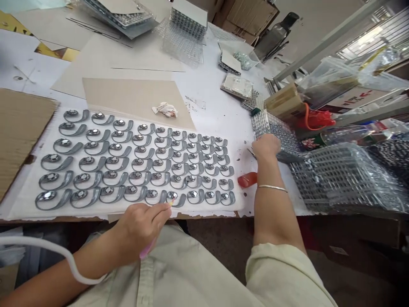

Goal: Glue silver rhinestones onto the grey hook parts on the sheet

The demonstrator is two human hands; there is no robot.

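Note:
My left hand [140, 226] is closed around a slim pink stick [147, 249], pen-like, with a yellow and red tip. That tip touches or nearly touches the stone of a curled grey piece [180, 201] in the front row. Several rows of such pieces, each a grey band with a round clear stone at one end, lie on a white sheet [24, 207]. Further right, my right hand [266, 146] is closed at the table's right side. Its fingertips are hidden, and a thin metal tip [251, 153] shows beside it. A red strip [247, 180] lies near my right wrist.
A crumpled tissue [165, 109] rests on brown card [134, 91] behind the rows. Plastic-wrapped stacks [348, 177] crowd the right edge. A dark bottle [277, 32] and stacked sheets of stones [188, 21] stand at the back. Cardboard [22, 132] covers the left side.

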